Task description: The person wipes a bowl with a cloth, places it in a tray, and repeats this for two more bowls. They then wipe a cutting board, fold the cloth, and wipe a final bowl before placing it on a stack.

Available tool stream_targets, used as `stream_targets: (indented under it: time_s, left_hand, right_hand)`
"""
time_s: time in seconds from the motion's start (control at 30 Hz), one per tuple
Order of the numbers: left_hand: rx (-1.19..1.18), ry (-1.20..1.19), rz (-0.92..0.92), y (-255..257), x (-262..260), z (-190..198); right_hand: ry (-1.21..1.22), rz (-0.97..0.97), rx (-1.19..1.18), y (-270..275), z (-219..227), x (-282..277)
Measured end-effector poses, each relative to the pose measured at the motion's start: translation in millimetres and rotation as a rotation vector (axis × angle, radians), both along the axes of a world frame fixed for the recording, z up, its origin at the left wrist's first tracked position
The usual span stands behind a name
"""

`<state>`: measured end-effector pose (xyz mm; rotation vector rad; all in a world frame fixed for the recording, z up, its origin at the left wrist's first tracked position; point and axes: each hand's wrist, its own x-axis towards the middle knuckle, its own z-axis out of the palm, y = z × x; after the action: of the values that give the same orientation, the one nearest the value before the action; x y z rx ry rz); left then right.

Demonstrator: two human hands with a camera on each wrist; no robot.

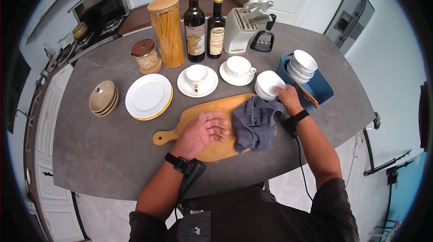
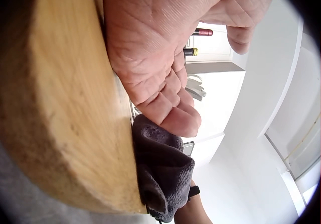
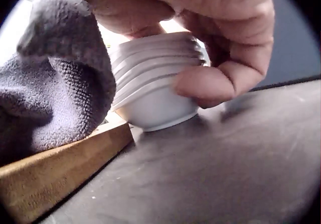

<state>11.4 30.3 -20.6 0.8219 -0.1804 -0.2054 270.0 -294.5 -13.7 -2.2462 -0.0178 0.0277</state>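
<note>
My right hand (image 1: 290, 97) grips a stack of small white dishes (image 1: 269, 82) near the right end of the wooden cutting board (image 1: 216, 152). In the right wrist view, a curled finger lies against the side of the dish stack (image 3: 158, 103), whose bottom dish is at the tabletop. My left hand (image 1: 203, 133) is palm up over the board, its fingers loosely bent with nothing in them. A crumpled grey cloth (image 1: 255, 124) lies on the board's right part, between my two hands.
A blue bin (image 1: 325, 89) holding white bowls (image 1: 303, 65) and chopsticks (image 1: 308, 96) stands right. Two cups on saucers (image 1: 209, 89), white plates (image 1: 148, 95) and tan bowls (image 1: 103, 97) sit leftward. Bottles (image 1: 195, 39), a pasta jar (image 1: 168, 34) and a knife block (image 1: 238, 32) line the back.
</note>
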Motion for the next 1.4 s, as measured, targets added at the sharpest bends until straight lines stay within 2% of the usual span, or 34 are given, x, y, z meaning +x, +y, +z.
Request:
stream_targets:
  time_s: [0.03,0.07,0.13,0.23,0.47,0.67,0.73,0.77,0.83,0.9,0.97,1.03,1.07,1.1,1.17,1.23,1.27,1.3,1.37,1.4]
  left_hand:
    - [0.002,0.002,-0.002,0.0,0.0,-0.2]
    - [0.001,0.0,-0.002,0.3,0.6,-0.5]
    - [0.003,0.001,-0.006,0.4,0.7,-1.6]
    - [0.005,0.003,-0.008,0.5,1.1,-1.2]
    - [0.007,-0.002,0.004,1.0,0.3,-1.0]
    - [0.006,-0.011,-0.006,0.2,1.1,-1.6]
    - [0.006,-0.015,0.01,0.9,-0.3,-1.5]
    - [-0.003,-0.02,0.003,1.0,0.9,-2.0]
    - [-0.015,-0.007,-0.003,0.2,0.6,-3.2]
    - [-0.031,0.054,-0.024,-2.1,1.8,3.9]
    - [-0.135,0.079,-0.054,-10.5,-2.2,22.9]
    - [-0.19,0.053,-0.073,-10.7,-5.2,28.1]
    - [-0.243,0.072,-0.066,-7.3,-5.1,22.2]
    - [-0.298,0.092,-0.061,-6.7,-6.0,19.7]
    - [-0.26,0.041,-0.058,-7.4,-5.9,16.4]
    - [-0.366,0.094,-0.037,-10.1,-3.9,21.0]
    - [-0.367,0.09,-0.037,-11.2,-2.7,24.0]
    - [-0.371,0.067,-0.048,-12.1,-2.8,26.3]
    - [-0.38,0.046,-0.046,-10.3,-4.3,25.5]
    - [-0.435,0.065,-0.028,-8.6,-3.2,24.8]
  right_hand:
    - [-0.136,0.022,-0.196,-0.7,4.3,-5.4]
    - [-0.135,0.021,-0.195,-1.0,8.2,-11.2]
    - [-0.304,-0.007,-0.471,5.7,27.2,-31.4]
    - [-0.269,0.022,-0.491,3.3,36.3,-33.0]
    - [-0.391,-0.008,-0.45,6.0,38.3,-34.2]
    - [-0.589,-0.054,-0.313,13.2,40.2,-46.5]
    - [-0.496,-0.027,0.067,22.3,56.4,-66.8]
    - [-0.495,-0.015,0.07,32.6,68.6,-81.1]
    - [-0.378,0.198,0.469,55.9,86.8,-122.6]
    - [-0.322,0.364,0.239,71.5,88.2,-148.8]
    - [-0.423,0.6,0.365,96.5,52.6,-154.5]
    - [-0.18,0.68,0.309,111.9,59.4,-177.2]
    - [-0.236,0.718,0.176,114.5,62.2,-180.9]
    - [-0.233,0.721,0.178,114.2,64.0,-182.0]
    - [-0.491,0.725,-0.05,111.9,68.1,-183.4]
    - [-0.469,0.681,-0.011,102.4,82.3,-186.7]
    - [-0.448,0.646,0.03,96.4,86.4,-185.8]
    - [-0.525,0.566,0.029,87.6,85.8,-181.1]
    - [-0.478,0.463,0.019,65.6,88.8,-171.1]
    - [-0.478,0.474,0.018,52.2,88.6,-167.0]
